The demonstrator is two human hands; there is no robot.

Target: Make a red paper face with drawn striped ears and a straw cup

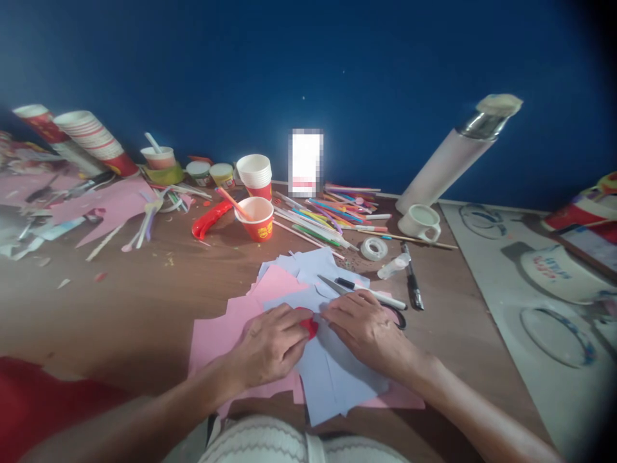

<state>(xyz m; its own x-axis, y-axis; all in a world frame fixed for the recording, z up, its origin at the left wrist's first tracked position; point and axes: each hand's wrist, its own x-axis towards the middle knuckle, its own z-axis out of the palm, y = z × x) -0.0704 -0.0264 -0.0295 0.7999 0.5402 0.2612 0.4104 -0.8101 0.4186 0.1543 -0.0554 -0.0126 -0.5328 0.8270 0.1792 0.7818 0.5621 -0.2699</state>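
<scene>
Red piece (311, 326): one, small, bright, partly hidden under the fingers of the left hand (277, 341); material unclear; lies over the blue paper. Light blue paper (337, 373): several loose sheets, flat, overlapping at odd angles, edges uneven; right hand (369, 325) over them. Pink paper (209, 344): several sheets, flat, largely beneath the blue, showing at left and lower right. Scissors (332, 285): one pair, metal blades slightly parted, pointing to upper left, dark handle; partly covered by the right hand.
</scene>
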